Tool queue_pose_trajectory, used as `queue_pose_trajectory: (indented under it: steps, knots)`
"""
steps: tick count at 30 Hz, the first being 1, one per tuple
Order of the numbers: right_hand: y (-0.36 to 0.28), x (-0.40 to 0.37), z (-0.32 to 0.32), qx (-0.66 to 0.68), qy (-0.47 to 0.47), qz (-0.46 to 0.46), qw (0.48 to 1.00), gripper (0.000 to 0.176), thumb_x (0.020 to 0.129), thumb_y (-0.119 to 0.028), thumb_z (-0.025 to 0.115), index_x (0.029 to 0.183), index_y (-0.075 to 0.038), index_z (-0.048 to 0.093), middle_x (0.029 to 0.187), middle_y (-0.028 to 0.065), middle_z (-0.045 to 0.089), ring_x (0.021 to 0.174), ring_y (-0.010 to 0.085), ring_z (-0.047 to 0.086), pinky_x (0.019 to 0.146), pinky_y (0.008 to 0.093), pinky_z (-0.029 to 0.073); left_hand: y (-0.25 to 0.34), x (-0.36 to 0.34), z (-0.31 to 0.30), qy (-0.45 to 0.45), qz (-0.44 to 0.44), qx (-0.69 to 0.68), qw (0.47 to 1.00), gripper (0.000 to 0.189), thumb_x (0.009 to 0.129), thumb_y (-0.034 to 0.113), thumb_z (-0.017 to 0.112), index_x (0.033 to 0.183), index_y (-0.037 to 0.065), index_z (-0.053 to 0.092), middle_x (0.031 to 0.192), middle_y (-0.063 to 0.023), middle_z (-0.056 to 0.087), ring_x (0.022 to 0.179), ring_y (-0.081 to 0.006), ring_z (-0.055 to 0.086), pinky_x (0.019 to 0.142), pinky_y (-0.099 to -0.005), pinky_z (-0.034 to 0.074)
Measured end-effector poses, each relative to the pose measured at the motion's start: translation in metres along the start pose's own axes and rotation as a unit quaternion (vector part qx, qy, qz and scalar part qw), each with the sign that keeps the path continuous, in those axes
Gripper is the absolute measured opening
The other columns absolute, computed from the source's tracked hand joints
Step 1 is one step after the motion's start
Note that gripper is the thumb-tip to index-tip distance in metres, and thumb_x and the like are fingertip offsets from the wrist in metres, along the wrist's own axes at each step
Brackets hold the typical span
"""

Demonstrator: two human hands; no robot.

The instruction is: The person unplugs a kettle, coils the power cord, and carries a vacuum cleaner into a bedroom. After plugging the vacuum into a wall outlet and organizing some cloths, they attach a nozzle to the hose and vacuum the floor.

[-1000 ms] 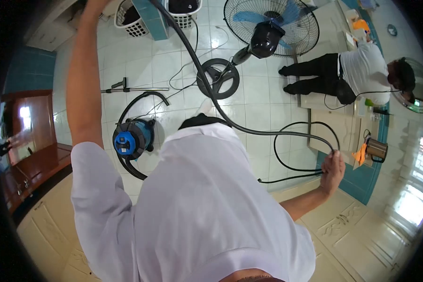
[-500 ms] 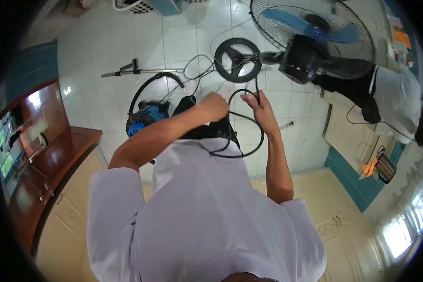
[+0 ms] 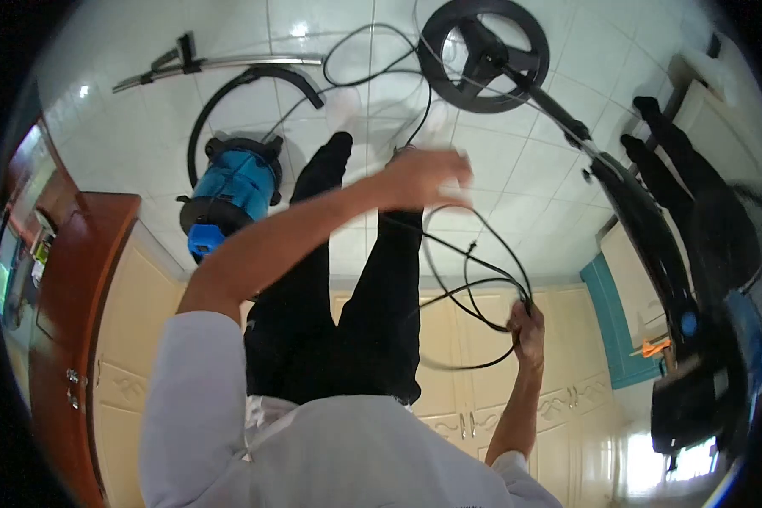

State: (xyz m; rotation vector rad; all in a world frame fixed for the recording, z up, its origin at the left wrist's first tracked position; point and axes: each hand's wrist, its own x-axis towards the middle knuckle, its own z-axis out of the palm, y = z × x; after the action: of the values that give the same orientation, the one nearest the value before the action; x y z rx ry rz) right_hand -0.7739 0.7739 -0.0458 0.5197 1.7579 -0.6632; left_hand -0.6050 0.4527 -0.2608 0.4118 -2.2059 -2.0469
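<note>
In my right hand (image 3: 527, 326) is a gathered bundle of black power cord (image 3: 519, 275), its fingers closed round the strands. Several loose loops hang to the left of that hand, and a small plug-like end (image 3: 472, 245) shows among them. My left hand (image 3: 427, 178) is higher up, above my knee, and smeared by motion. Cord rises from the floor to this hand and more cord leaves below it toward the bundle, so it appears to grip the strand, though its fingers are blurred.
A blue and black vacuum cleaner (image 3: 237, 182) with a curved hose (image 3: 199, 118) stands at left, near a metal wand (image 3: 254, 61). A stand fan's round base (image 3: 432, 51) and pole (image 3: 559, 114) lean at right. Another person's dark-trousered legs (image 3: 703, 178) are beyond. Cabinets (image 3: 474, 389) stand behind me.
My right hand has moved down and outward, now with cord loops gathered in it. My left hand has shifted right. The view has tilted further down, showing my legs and the cabinets.
</note>
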Motion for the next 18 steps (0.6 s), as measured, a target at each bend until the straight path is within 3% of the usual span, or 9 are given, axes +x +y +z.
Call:
queue_pose_trajectory:
  steps: [2, 3, 6, 8, 11, 12, 14, 16, 18]
  knots:
    - [0.057, -0.018, -0.053, 0.022, 0.169, 0.027, 0.985, 0.02, 0.1, -0.016, 0.057, 0.081, -0.012, 0.049, 0.061, -0.005, 0.04, 0.052, 0.0076, 0.039, 0.047, 0.0235, 0.032, -0.078, -0.002, -0.033, 0.07, -0.104, 0.053, 0.991, 0.017, 0.089, 0.025, 0.063, 0.097, 0.01, 0.063, 0.095, -0.0081, 0.064, 0.092, -0.0316, 0.062, 0.077, -0.0405, 0.051]
    - [0.086, -0.033, -0.087, 0.025, 0.266, 0.054, 0.962, 0.017, 0.099, -0.016, 0.057, 0.084, -0.013, 0.05, 0.061, -0.0042, 0.042, 0.051, 0.0085, 0.04, 0.046, 0.0246, 0.033, -0.126, -0.008, -0.04, 0.158, -0.14, 0.158, 0.965, 0.013, 0.089, 0.019, 0.059, 0.096, 0.009, 0.063, 0.093, -0.0086, 0.065, 0.088, -0.0319, 0.062, 0.079, -0.0394, 0.052]
    - [0.118, -0.075, -0.15, -0.006, 0.514, 0.099, 0.852, 0.01, 0.097, -0.019, 0.058, 0.091, -0.014, 0.052, 0.061, -0.0011, 0.046, 0.051, 0.0112, 0.044, 0.044, 0.0287, 0.037, -0.242, -0.03, -0.063, 0.228, -0.17, 0.417, 0.863, 0.019, 0.086, 0.011, 0.059, 0.103, 0.002, 0.058, 0.111, -0.0107, 0.063, 0.097, -0.0314, 0.062, 0.085, -0.038, 0.053]
    - [0.129, -0.078, -0.185, -0.021, 0.622, 0.095, 0.777, 0.011, 0.097, -0.023, 0.056, 0.095, -0.013, 0.053, 0.065, -0.0008, 0.046, 0.053, 0.0122, 0.045, 0.045, 0.031, 0.04, -0.315, -0.048, -0.064, 0.161, -0.347, 0.416, 0.825, 0.037, 0.088, 0.014, 0.065, 0.119, 0.003, 0.05, 0.115, -0.0177, 0.059, 0.106, -0.0341, 0.063, 0.089, -0.0421, 0.054]
    - [0.17, -0.07, -0.252, -0.014, 0.703, 0.043, 0.71, 0.008, 0.097, -0.024, 0.057, 0.097, -0.017, 0.053, 0.065, -0.0043, 0.037, 0.054, 0.0091, 0.038, 0.046, 0.03, 0.034, -0.35, -0.054, -0.049, 0.098, -0.532, 0.343, 0.768, 0.055, 0.08, 0.021, 0.075, 0.123, 0.001, 0.048, 0.127, -0.0204, 0.052, 0.12, -0.0401, 0.055, 0.098, -0.0473, 0.052]
    - [0.169, -0.062, -0.252, -0.017, 0.705, 0.041, 0.708, 0.008, 0.097, -0.024, 0.057, 0.097, -0.017, 0.053, 0.065, -0.0043, 0.037, 0.054, 0.0091, 0.038, 0.046, 0.03, 0.034, -0.365, -0.057, -0.041, 0.099, -0.533, 0.338, 0.77, 0.055, 0.08, 0.021, 0.075, 0.123, 0.001, 0.048, 0.127, -0.0204, 0.052, 0.12, -0.0401, 0.055, 0.098, -0.0473, 0.052]
    - [0.131, -0.028, -0.189, -0.086, 0.63, 0.034, 0.771, 0.008, 0.098, -0.022, 0.055, 0.096, -0.016, 0.051, 0.065, -0.0049, 0.034, 0.052, 0.0085, 0.036, 0.044, 0.0287, 0.031, -0.384, -0.071, -0.017, -0.043, -0.457, 0.348, 0.817, 0.061, 0.077, 0.023, 0.078, 0.126, 0.001, 0.047, 0.127, -0.0221, 0.051, 0.123, -0.0403, 0.052, 0.097, -0.0481, 0.053]
    - [0.144, 0.009, -0.179, -0.103, 0.538, -0.008, 0.837, 0.009, 0.1, -0.022, 0.052, 0.095, -0.015, 0.051, 0.065, -0.0053, 0.034, 0.049, 0.008, 0.034, 0.041, 0.027, 0.03, -0.381, -0.075, -0.007, -0.047, -0.425, 0.356, 0.831, 0.066, 0.075, 0.027, 0.081, 0.126, 0.003, 0.048, 0.13, -0.0215, 0.051, 0.125, -0.0415, 0.048, 0.099, -0.0479, 0.051]
    - [0.145, 0.06, -0.139, -0.144, 0.472, 0.028, 0.869, 0.01, 0.101, -0.021, 0.048, 0.094, -0.014, 0.05, 0.064, -0.0054, 0.034, 0.046, 0.0078, 0.033, 0.039, 0.0257, 0.03, -0.383, -0.082, -0.008, -0.011, -0.385, 0.38, 0.841, 0.069, 0.072, 0.03, 0.083, 0.126, 0.005, 0.048, 0.134, -0.0197, 0.05, 0.126, -0.042, 0.047, 0.102, -0.0488, 0.049]
